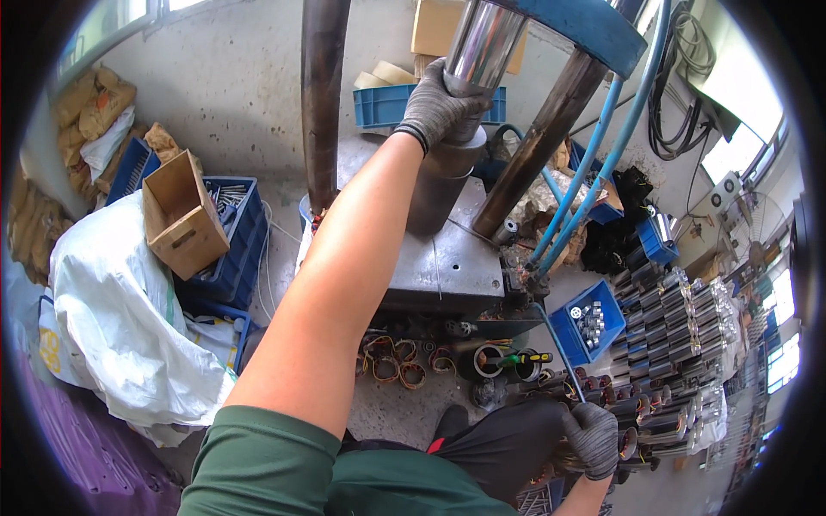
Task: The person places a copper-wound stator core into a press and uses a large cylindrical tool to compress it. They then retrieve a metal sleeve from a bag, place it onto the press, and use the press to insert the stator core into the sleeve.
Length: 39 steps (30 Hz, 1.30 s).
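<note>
Right hand (594, 437), low beside the press's steel cylinder (443, 185), grips a lever (559, 357); left hand (439, 107) clamps the cylinder's top, so pulling risks crushing my fingers

Grey gloves (434, 107), blue crates (588, 322), green sleeve (258, 464).
</note>
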Each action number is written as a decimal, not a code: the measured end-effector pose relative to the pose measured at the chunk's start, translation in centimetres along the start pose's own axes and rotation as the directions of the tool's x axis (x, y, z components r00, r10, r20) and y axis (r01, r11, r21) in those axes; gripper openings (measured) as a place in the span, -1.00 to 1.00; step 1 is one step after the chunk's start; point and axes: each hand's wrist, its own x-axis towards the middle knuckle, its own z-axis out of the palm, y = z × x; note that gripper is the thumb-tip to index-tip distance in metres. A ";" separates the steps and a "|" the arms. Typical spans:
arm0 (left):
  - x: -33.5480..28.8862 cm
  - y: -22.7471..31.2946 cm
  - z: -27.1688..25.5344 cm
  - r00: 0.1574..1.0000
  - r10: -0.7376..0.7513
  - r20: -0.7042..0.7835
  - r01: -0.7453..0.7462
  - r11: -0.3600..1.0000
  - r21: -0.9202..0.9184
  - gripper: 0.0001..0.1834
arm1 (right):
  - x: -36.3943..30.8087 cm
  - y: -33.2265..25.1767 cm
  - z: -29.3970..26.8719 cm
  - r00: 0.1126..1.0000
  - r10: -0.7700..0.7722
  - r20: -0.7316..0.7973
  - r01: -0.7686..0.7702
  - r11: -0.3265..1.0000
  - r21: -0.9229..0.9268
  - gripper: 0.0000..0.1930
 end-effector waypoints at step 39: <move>0.8 -1.5 1.2 0.997 0.070 0.035 -0.069 0.997 -0.044 0.23 | 1.4 1.1 -2.0 0.970 -0.138 0.199 0.129 0.990 0.056 -0.72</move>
